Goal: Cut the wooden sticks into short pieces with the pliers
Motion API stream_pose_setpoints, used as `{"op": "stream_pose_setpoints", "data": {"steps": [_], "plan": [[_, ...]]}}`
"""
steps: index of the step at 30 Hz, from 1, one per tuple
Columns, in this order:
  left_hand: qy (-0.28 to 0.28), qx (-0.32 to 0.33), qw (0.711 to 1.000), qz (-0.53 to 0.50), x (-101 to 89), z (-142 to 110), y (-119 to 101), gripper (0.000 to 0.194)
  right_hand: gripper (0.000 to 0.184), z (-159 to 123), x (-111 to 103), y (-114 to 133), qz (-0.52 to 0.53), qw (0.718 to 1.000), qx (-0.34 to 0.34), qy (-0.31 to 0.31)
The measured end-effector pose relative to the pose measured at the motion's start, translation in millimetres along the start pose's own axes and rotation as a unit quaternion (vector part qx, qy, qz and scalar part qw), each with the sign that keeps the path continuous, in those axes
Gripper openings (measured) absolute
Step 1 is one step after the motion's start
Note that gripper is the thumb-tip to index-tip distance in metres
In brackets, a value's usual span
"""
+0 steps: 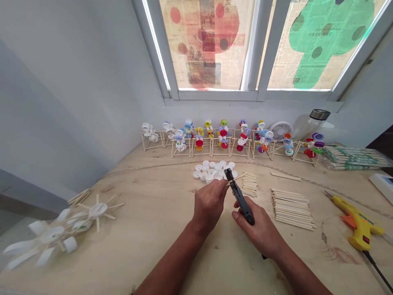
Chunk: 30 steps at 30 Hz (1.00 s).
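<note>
Near the middle of the table, my left hand (pixel 210 205) pinches a thin wooden stick (pixel 241 176), whose free end points right. My right hand (pixel 260 227) is wrapped round black-handled pliers (pixel 241 198). The head of the pliers is up at the stick, close to my left fingertips; whether the jaws bite on it I cannot tell. Just beyond both hands lies a cluster of white bottle caps (pixel 205 167). A small pile of short cut sticks (pixel 250 185) is right of the pliers' head, and a larger stack of longer sticks (pixel 291 209) lies farther right.
Small stick-framed wheels with coloured caps (pixel 223 139) line the back wall. A yellow glue gun (pixel 357 221) with its cord lies at right, near bagged sticks (pixel 356 157). At left are white spoked wheels (pixel 97 210). A bottle (pixel 313 123) and small fan (pixel 281 131) stand behind.
</note>
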<state>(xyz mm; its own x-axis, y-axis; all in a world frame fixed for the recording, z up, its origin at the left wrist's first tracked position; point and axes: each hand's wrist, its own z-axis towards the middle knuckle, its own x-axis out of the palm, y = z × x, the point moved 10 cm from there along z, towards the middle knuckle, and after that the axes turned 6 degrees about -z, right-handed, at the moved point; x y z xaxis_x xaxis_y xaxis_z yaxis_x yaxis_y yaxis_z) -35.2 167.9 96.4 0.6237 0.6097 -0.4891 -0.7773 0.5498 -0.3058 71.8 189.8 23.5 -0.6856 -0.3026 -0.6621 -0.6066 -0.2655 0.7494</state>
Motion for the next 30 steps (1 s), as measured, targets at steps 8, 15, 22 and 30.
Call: {"op": "stream_pose_setpoints", "data": {"steps": [8, 15, 22, 30], "plan": [[0.001, 0.004, 1.0, 0.011, -2.4, 0.1, -1.0, 0.011, 0.016, 1.0, 0.1, 3.5, -0.014, 1.0, -0.01, -0.006], [0.002, 0.003, 1.0, -0.002, -3.2, 1.1, -1.6, 0.013, 0.015, 1.5, -1.6, 2.1, -0.048, 0.998, -0.008, -0.027], [0.004, -0.007, 1.0, -0.01, -4.3, 2.6, -1.0, 0.016, 0.015, 1.6, -3.8, 4.0, -0.061, 0.997, -0.007, -0.042], [0.006, -0.008, 1.0, -0.018, -4.6, 1.5, -0.5, 0.014, 0.012, -1.1, -2.3, 5.3, -0.065, 0.997, -0.01, -0.051]]}}
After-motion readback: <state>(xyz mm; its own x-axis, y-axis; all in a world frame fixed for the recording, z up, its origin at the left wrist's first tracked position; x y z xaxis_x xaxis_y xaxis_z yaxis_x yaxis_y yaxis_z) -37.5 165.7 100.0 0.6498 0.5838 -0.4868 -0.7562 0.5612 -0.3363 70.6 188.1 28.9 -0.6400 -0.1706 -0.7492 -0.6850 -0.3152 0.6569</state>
